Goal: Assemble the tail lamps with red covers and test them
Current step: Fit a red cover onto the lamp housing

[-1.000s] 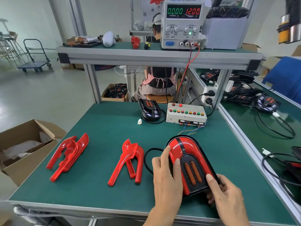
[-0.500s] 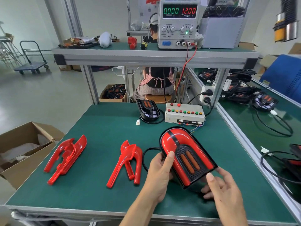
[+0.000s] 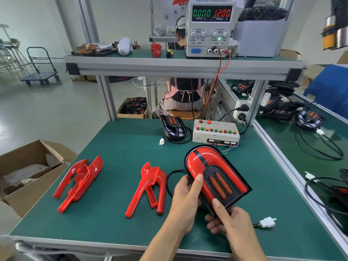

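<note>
- Bright, even indoor light; soft, faint shadows on the table [image 3: 116, 151].
- Glare streaks on the glossy lamp [image 3: 205, 159].
- Wide-angle bending of frame posts at the edges.
- Bottom-left corner blurred; centre sharp.

This is an assembly workshop in a small factory. Workbenches [image 3: 120, 147] with green mats and aluminium-profile frames stand side by side, with an upper shelf [image 3: 169, 63] carrying a bench power supply [image 3: 211, 27] whose display reads 0.000 and 12.00. A test box [image 3: 215, 133] with rows of coloured buttons sits on the mat. Cardboard boxes [image 3: 28, 172] of parts stand on the polished floor, a platform trolley [image 3: 40, 72] waits near the wall, and another worker [image 3: 183, 97] sits on a stool at the next station.
</note>
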`<action>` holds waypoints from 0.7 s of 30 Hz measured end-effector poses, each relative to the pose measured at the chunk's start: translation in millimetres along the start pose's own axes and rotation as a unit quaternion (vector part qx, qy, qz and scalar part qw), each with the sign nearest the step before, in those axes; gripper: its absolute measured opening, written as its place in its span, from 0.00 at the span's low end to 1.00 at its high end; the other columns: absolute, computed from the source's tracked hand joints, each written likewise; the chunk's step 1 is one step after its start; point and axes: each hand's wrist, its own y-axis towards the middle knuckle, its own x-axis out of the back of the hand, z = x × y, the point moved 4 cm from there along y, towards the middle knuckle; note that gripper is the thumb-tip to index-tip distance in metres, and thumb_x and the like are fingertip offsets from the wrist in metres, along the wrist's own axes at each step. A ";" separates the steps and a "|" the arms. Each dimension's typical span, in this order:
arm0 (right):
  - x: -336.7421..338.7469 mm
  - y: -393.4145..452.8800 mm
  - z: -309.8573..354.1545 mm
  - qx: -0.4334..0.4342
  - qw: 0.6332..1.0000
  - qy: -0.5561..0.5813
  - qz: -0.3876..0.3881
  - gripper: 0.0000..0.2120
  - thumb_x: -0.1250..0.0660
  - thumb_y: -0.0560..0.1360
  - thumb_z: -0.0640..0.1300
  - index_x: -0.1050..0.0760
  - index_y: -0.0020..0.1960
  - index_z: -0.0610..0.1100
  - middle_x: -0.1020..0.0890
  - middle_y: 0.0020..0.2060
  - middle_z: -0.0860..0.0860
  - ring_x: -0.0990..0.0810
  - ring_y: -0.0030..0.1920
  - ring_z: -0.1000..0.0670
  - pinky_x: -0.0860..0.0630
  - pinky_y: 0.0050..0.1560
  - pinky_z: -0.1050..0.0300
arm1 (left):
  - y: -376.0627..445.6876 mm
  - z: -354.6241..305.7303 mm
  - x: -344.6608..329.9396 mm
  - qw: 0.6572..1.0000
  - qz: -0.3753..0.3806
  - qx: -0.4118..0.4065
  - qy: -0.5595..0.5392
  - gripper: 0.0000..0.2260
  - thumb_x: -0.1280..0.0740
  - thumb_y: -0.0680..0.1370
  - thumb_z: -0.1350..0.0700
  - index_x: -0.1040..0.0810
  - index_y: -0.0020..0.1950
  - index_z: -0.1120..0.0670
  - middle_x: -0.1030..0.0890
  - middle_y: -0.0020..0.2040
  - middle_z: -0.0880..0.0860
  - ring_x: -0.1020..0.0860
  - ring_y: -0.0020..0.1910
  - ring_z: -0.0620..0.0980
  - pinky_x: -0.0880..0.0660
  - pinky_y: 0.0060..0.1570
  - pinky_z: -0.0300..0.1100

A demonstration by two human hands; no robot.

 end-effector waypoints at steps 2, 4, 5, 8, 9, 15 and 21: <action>0.1 1.4 -0.9 0.003 1.000 0.005 0.004 0.30 0.26 0.62 0.60 0.19 0.49 0.34 0.15 0.35 0.34 0.17 0.30 0.42 0.21 0.28 0.58 | -0.2 -0.9 -1.0 1.000 0.005 -0.002 0.000 0.24 0.30 0.78 0.42 0.24 0.63 0.60 0.15 0.58 0.59 0.17 0.59 0.60 0.22 0.61 0.59; 1.0 2.6 -1.7 0.010 1.000 0.007 0.004 0.28 0.27 0.64 0.59 0.19 0.49 0.34 0.15 0.35 0.34 0.17 0.30 0.41 0.21 0.28 0.57 | -0.5 -3.2 -3.1 1.000 0.010 -0.005 0.000 0.24 0.30 0.78 0.43 0.24 0.63 0.60 0.15 0.58 0.59 0.17 0.58 0.60 0.20 0.58 0.55; 1.6 3.2 -2.3 0.015 1.000 0.004 0.002 0.28 0.27 0.64 0.59 0.19 0.48 0.34 0.15 0.34 0.34 0.17 0.29 0.40 0.21 0.28 0.57 | -0.9 -4.2 -4.4 1.000 0.014 -0.005 -0.001 0.24 0.30 0.77 0.42 0.24 0.63 0.60 0.15 0.58 0.59 0.17 0.58 0.59 0.20 0.57 0.54; 2.9 4.0 -5.0 0.022 1.000 0.003 -0.004 0.27 0.27 0.65 0.59 0.18 0.47 0.34 0.15 0.34 0.34 0.17 0.30 0.39 0.20 0.29 0.56 | -1.9 -5.4 -6.0 1.000 0.022 -0.007 -0.007 0.25 0.30 0.76 0.42 0.24 0.63 0.60 0.15 0.57 0.59 0.17 0.58 0.59 0.19 0.55 0.51; 3.0 4.7 -6.0 0.023 1.000 0.005 -0.003 0.27 0.27 0.65 0.58 0.18 0.48 0.34 0.15 0.34 0.35 0.16 0.30 0.39 0.20 0.29 0.56 | -1.8 -5.6 -5.9 1.000 0.025 -0.009 -0.011 0.25 0.30 0.76 0.42 0.24 0.63 0.60 0.15 0.58 0.59 0.17 0.58 0.59 0.19 0.55 0.51; 6.3 7.2 -11.6 0.033 0.999 0.019 -0.006 0.27 0.26 0.64 0.58 0.19 0.49 0.34 0.15 0.35 0.34 0.16 0.30 0.39 0.20 0.29 0.56 | -0.5 -7.0 -4.4 0.999 0.037 0.016 -0.024 0.26 0.32 0.77 0.36 0.20 0.63 0.56 0.16 0.58 0.59 0.17 0.57 0.56 0.19 0.53 0.47; 8.0 8.2 -17.6 0.046 0.999 0.007 -0.014 0.27 0.25 0.65 0.57 0.20 0.45 0.32 0.15 0.34 0.35 0.16 0.30 0.37 0.20 0.29 0.55 | 12.1 -25.1 -13.8 0.992 0.009 0.087 -0.087 0.32 0.37 0.74 0.31 0.18 0.64 0.53 0.16 0.61 0.57 0.19 0.62 0.54 0.26 0.66 0.54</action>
